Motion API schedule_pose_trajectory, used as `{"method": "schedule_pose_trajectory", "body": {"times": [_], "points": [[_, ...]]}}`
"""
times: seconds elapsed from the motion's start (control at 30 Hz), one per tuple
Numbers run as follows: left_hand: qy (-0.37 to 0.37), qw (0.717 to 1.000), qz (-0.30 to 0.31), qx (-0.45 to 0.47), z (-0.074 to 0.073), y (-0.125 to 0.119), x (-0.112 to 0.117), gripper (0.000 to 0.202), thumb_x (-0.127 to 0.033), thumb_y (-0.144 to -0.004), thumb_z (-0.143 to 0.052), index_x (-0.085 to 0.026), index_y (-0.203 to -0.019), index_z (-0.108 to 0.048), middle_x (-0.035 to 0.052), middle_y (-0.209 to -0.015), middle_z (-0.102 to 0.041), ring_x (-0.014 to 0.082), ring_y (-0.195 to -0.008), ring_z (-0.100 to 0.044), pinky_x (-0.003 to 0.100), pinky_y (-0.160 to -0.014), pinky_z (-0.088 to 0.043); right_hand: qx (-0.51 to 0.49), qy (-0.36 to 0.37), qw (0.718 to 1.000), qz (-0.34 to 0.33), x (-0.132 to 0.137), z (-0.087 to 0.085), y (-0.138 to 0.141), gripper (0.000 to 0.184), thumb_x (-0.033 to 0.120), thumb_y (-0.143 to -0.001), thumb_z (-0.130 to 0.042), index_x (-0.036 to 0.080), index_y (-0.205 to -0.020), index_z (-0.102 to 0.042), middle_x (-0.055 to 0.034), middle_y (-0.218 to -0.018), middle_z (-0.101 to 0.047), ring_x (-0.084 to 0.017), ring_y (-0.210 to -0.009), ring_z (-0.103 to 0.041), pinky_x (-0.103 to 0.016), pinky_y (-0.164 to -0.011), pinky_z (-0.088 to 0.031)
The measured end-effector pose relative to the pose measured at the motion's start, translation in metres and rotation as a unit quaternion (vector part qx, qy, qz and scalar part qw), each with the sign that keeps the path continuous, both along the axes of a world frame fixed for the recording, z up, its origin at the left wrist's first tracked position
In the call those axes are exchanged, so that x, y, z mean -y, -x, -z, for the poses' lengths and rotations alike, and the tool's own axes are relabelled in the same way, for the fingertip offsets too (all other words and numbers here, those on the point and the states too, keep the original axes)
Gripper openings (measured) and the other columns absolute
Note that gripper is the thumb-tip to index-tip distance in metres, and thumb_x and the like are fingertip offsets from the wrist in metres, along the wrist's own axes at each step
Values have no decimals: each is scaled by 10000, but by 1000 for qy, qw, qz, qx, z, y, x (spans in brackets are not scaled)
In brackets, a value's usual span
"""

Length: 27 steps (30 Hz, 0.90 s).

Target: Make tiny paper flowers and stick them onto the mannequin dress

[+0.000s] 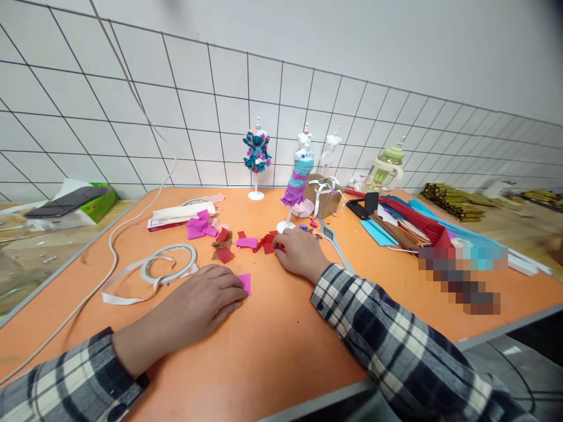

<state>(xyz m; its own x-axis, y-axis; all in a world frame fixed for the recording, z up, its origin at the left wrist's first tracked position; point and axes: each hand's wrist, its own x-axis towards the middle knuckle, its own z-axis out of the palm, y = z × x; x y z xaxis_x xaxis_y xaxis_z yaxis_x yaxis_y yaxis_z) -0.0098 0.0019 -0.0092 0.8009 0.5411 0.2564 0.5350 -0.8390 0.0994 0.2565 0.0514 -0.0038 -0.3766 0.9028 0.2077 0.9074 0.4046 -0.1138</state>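
My left hand (209,296) rests low over the table, its fingers together and bent down on a small pink crepe paper piece (246,283). Farther forward, my right hand (301,252) has its fingers curled at the red crepe paper scraps (267,242); its fingertips close on the red paper. Between the hands and to their left lie another pink scrap (247,242), brown and red scraps (223,249) and a crumpled magenta piece (200,225). Just behind my right hand stands a small dress form (299,170) wearing blue and purple paper.
A tape roll (169,264) with a loose strip lies left, near a white cable (115,252). Tweezers (335,241) lie right of centre. Behind are a teal-dressed form (256,155), a bare white form (329,149), a paper bag (323,199) and a bottle (387,167). Folded coloured papers (413,220) lie right.
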Motion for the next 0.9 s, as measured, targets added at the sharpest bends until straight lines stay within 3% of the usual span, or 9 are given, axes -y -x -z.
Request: {"method": "schedule_pose_trajectory", "body": {"times": [0.17,0.27,0.37,0.47,0.53,0.6,0.73,0.9], "points": [[-2,1000,5,12,1,-2,2,268,-258,-1034,-518,-278,-1055,-785,52,-1028,-790,243,-958,-687,397,-872,-482,-82,15,996,-30,-8,8,9,206,210,-967,-581,166,-946,-781,-123,-1004,-739,-252,-1016,-631,-369,-900,-456],[0,1000,-2,23,1,-1,0,276,-246,-1025,-521,-279,-1068,-792,52,-1026,-791,241,-948,-694,394,-871,-492,-155,26,988,9,-14,5,3,226,229,-981,-552,166,-1002,-768,-76,-973,-743,-193,-905,-650,-311,-818,-476],[14,1000,-7,27,2,0,-3,278,-258,-1024,-519,-279,-1059,-794,57,-1027,-786,235,-942,-697,379,-869,-505,-208,39,976,59,-17,-2,-8,253,241,-975,-521,151,-955,-756,-32,-815,-709,-163,-727,-633,-286,-700,-474],[20,999,-13,27,5,1,-4,289,-253,-1030,-499,-284,-1120,-772,62,-1049,-783,237,-964,-699,372,-871,-508,-241,1,966,94,-11,-12,-13,189,210,-927,-561,157,-900,-741,-55,-892,-703,-188,-825,-643,-306,-758,-480],[22,999,-30,29,6,1,-5,298,-241,-1023,-497,-280,-1201,-733,72,-1076,-778,247,-998,-697,377,-874,-511,-267,-57,960,56,3,-18,-9,153,198,-918,-585,180,-927,-737,-69,-1012,-698,-195,-932,-636,-317,-844,-479],[32,997,-59,28,8,3,-7,289,-247,-1016,-493,-260,-1208,-708,86,-1071,-769,258,-995,-695,381,-852,-521,-250,-81,963,-55,22,-22,1,151,203,-938,-586,195,-935,-737,-70,-1029,-698,-196,-962,-633,-316,-869,-474],[57,991,-104,66,11,7,-15,324,-316,-1032,-444,-222,-1196,-707,109,-1064,-767,266,-990,-701,376,-831,-559,-59,-21,973,-221,56,-14,20,200,248,-993,-574,199,-944,-762,-61,-979,-730,-202,-905,-637,-312,-761,-441],[38,985,-118,120,6,11,-21,375,-334,-1021,-433,-237,-1218,-737,91,-1029,-797,259,-958,-720,361,-814,-569,-6,74,961,-265,60,-4,23,158,257,-990,-619,234,-1013,-774,-30,-1027,-770,-185,-939,-667,-297,-746,-425]]}}
